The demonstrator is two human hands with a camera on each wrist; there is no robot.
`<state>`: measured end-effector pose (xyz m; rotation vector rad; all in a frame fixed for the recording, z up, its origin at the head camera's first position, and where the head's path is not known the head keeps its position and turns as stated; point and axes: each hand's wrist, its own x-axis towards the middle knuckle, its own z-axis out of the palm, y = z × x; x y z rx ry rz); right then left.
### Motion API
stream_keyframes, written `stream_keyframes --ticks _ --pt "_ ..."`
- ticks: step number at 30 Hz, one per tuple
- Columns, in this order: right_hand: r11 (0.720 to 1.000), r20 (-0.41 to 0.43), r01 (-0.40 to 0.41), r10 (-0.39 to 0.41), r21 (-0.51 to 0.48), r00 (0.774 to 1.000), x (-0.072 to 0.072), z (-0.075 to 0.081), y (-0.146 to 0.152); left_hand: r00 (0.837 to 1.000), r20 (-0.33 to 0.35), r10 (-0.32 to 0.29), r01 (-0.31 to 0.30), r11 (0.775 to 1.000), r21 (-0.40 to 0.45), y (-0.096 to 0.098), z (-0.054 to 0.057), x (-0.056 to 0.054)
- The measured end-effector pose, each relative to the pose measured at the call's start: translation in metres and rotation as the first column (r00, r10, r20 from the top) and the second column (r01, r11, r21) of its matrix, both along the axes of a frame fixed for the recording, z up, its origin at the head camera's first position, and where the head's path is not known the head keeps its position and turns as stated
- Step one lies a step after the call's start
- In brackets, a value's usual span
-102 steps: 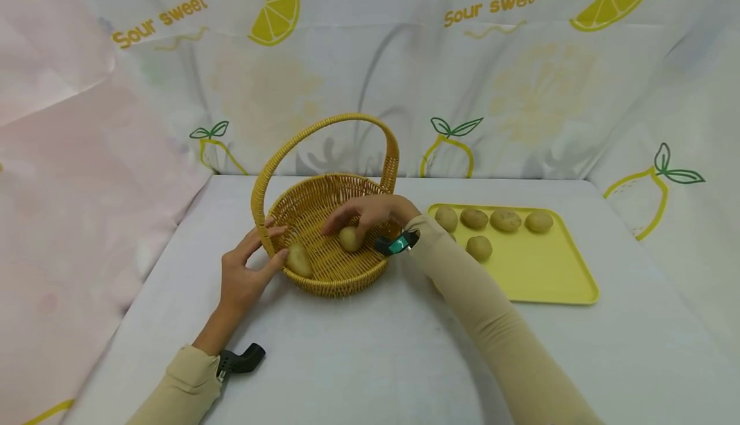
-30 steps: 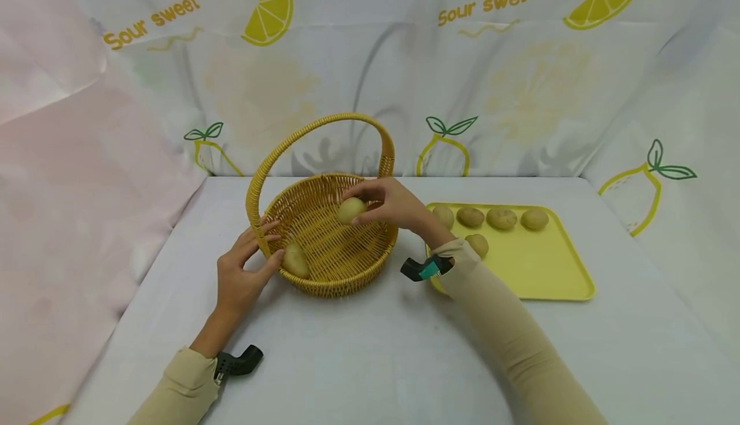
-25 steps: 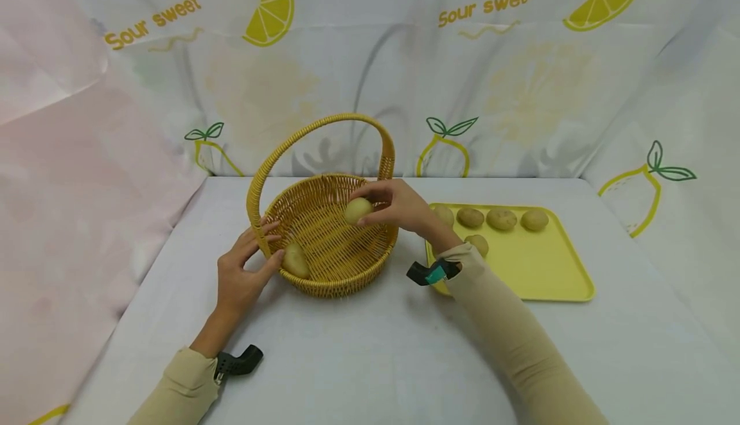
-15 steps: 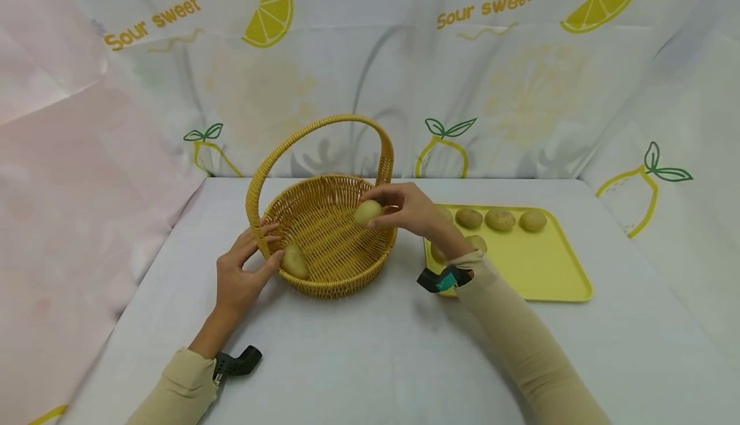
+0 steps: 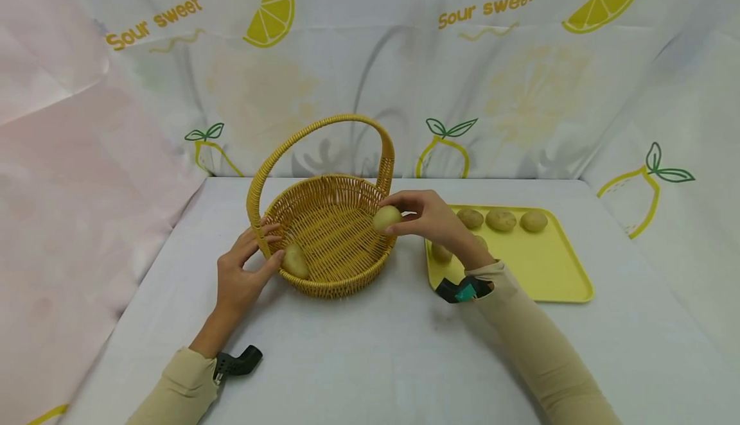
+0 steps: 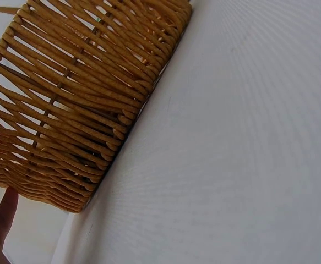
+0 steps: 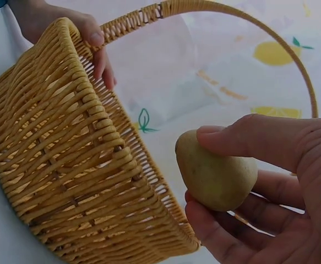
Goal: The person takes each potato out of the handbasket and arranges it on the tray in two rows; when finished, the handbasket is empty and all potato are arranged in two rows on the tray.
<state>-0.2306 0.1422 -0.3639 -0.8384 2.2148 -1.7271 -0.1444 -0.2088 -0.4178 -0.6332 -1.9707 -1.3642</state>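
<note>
My right hand [image 5: 430, 219] pinches a round, pale potato [image 5: 387, 219] between thumb and fingers, over the right rim of the wicker basket [image 5: 332, 289]. The right wrist view shows this potato [image 7: 218, 173] close up, with the thumb on top and fingers below. My left hand [image 5: 239, 277] grips the basket's left rim at the foot of its tall handle, thumb on the near side and fingers reaching inside. A second potato [image 5: 295, 261] lies in the basket beside that thumb. In the left wrist view the woven wall [image 6: 77, 93] fills the upper left.
A yellow tray [image 5: 546, 264] stands right of the basket, with several potatoes, three of them [image 5: 501, 219] visible along its back edge. My right forearm covers its near left part. A lemon-print cloth [image 5: 370, 72] hangs behind the white table [image 5: 347, 361].
My right hand has lifted the potato from low inside the basket and carried it rightward to the right rim. My left hand stays on the basket; the second potato lies where it was.
</note>
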Motion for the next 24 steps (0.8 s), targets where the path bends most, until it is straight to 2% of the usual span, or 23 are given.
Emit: stream_keyframes --ticks 6,16,24 --pt "1.000 0.001 0.028 -0.028 0.006 1.000 0.003 -0.003 0.010 1.000 -0.016 0.008 -0.008 1.000 0.015 -0.001 -0.003 -0.003" --pt "0.996 0.015 0.083 -0.083 -0.011 0.996 0.010 -0.002 0.025 1.000 -0.002 -0.010 0.010 1.000 0.008 0.001 0.000 -0.002" --pt "0.993 0.026 0.114 -0.113 -0.020 0.993 0.017 0.000 0.041 1.000 0.016 0.014 -0.013 1.000 -0.007 0.000 0.001 0.000"
